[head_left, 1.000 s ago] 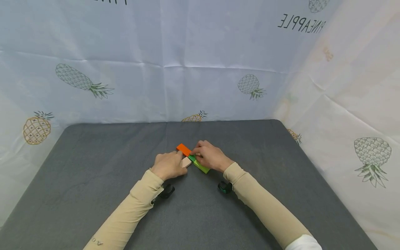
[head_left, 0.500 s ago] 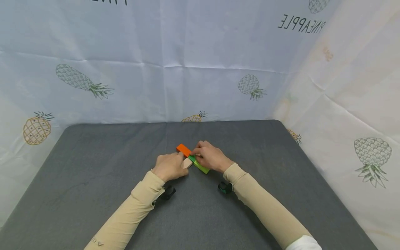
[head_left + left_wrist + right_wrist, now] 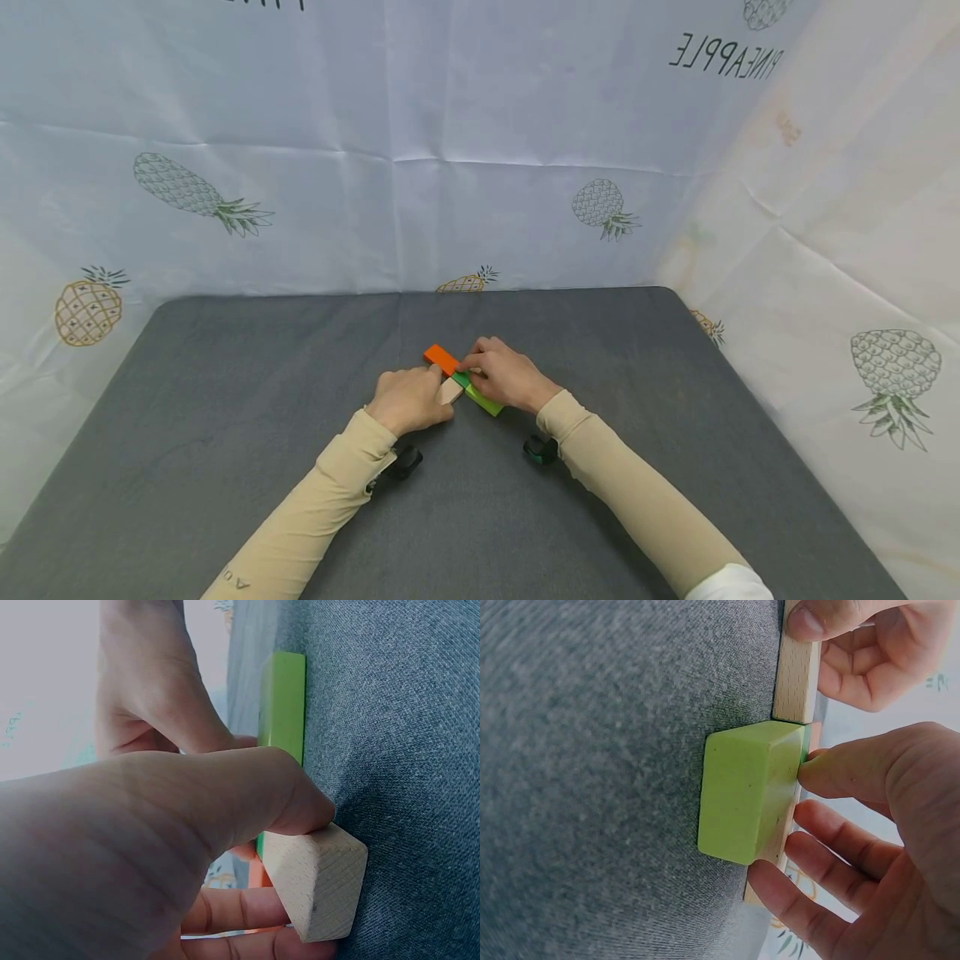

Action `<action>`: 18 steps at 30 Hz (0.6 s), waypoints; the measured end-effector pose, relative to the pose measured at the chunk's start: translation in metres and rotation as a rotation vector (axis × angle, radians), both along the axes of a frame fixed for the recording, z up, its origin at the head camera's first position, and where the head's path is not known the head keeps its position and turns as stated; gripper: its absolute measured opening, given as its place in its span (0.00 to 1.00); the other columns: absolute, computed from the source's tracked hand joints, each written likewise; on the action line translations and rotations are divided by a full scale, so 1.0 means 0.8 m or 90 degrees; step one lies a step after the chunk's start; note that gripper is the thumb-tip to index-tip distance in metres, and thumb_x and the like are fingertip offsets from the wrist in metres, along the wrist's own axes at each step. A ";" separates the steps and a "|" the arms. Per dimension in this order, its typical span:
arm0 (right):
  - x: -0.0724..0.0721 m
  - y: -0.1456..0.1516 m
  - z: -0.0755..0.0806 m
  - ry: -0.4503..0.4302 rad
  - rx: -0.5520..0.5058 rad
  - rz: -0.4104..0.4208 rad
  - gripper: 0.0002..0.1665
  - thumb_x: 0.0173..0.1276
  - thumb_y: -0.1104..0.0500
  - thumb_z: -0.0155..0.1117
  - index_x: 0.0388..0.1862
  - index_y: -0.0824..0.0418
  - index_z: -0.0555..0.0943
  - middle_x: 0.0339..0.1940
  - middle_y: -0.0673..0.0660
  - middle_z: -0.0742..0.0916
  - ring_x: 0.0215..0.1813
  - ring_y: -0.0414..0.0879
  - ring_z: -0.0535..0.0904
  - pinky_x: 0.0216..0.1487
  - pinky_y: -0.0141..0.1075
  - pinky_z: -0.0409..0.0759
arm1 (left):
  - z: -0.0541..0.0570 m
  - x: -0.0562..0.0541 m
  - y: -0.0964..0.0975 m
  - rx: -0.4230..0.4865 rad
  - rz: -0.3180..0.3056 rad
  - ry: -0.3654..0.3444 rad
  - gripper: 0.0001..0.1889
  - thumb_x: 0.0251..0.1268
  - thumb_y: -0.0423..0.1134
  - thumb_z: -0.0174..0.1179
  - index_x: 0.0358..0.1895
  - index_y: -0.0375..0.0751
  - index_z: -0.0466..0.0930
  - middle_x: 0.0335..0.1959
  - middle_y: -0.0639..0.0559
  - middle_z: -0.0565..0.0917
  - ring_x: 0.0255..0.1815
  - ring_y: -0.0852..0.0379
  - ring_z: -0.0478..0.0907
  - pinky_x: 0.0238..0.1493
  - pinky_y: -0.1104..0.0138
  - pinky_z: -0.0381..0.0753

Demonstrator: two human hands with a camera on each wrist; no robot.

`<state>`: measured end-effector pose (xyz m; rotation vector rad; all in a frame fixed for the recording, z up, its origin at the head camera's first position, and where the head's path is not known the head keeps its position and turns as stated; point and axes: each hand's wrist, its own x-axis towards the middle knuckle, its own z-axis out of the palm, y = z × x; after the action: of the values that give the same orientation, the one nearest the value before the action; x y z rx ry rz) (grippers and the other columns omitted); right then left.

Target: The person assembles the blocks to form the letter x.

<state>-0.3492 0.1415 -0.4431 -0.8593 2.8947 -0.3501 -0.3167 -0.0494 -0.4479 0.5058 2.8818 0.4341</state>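
Observation:
My left hand [image 3: 408, 400] pinches a plain wooden block [image 3: 319, 877] between thumb and fingers, low on the table. The block's far end meets a small green block [image 3: 461, 381]. An orange block [image 3: 440, 358] and a lime-green block [image 3: 483, 401] extend from that green piece in one slanting line. Over the other side my right hand [image 3: 513, 375] curls its thumb and fingers round a second wooden block [image 3: 753, 895], mostly hidden behind the lime block and the fingers. In the right wrist view its thumb tip lies beside the green piece.
A dark grey cloth [image 3: 480, 517] covers the table. Behind it and at the right hang white sheets [image 3: 510, 108] with pineapple prints. Dark wrist devices sit under both forearms, close to the cloth.
My left hand has shifted slightly to the right with the wooden block, bringing it closer against the green piece. The right hand stays in the same place.

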 end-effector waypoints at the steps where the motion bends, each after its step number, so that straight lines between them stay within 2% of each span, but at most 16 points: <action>1: 0.000 0.000 0.000 0.000 0.001 0.000 0.17 0.77 0.60 0.59 0.58 0.50 0.87 0.50 0.50 0.82 0.48 0.43 0.74 0.40 0.34 0.78 | 0.000 0.000 0.000 0.000 0.000 0.000 0.18 0.61 0.50 0.66 0.45 0.42 0.78 0.25 0.51 0.77 0.22 0.53 0.74 0.22 0.61 0.69; 18: 0.000 0.001 -0.002 -0.002 -0.004 0.002 0.17 0.77 0.61 0.58 0.58 0.51 0.87 0.51 0.51 0.82 0.50 0.44 0.74 0.43 0.35 0.78 | -0.002 0.001 0.000 0.006 -0.003 0.002 0.18 0.63 0.48 0.65 0.50 0.41 0.79 0.24 0.51 0.76 0.22 0.53 0.73 0.21 0.61 0.67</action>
<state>-0.3490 0.1421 -0.4444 -0.8629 2.8900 -0.3601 -0.3156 -0.0495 -0.4496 0.5160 2.8823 0.4473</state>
